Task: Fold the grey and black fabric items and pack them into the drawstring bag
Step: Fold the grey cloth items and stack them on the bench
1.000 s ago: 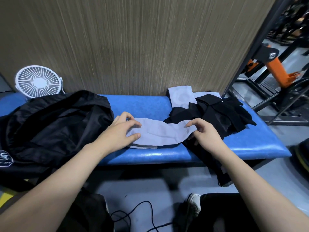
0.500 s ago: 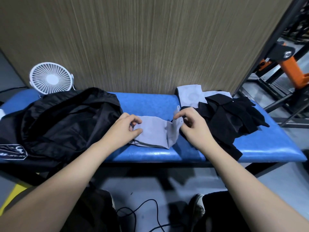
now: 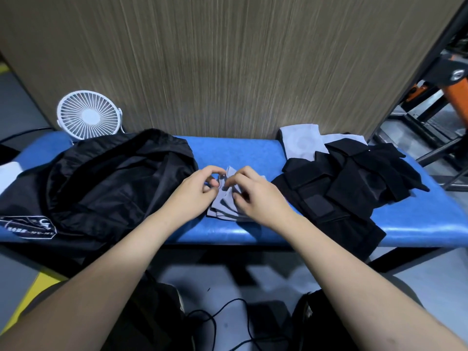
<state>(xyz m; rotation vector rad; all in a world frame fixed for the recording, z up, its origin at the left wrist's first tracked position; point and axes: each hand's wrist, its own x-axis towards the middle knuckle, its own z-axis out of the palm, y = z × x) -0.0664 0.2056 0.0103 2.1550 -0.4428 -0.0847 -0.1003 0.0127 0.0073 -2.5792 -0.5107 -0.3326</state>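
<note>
Grey fabric [image 3: 225,201] pinched – left hand [image 3: 195,191], right hand [image 3: 255,196] curled.

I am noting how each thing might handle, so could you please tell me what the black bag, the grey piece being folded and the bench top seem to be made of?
Black bag: probably thin nylon or polyester, with a slight sheen and crisp creases.
Grey piece: soft matte knit, likely; it folds limply in layers.
Bench top: blue vinyl-like padding, glossy along its front edge.

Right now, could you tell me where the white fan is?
The white fan stands at the far left of the blue bench, against the wooden wall, just behind the black bag.
</note>
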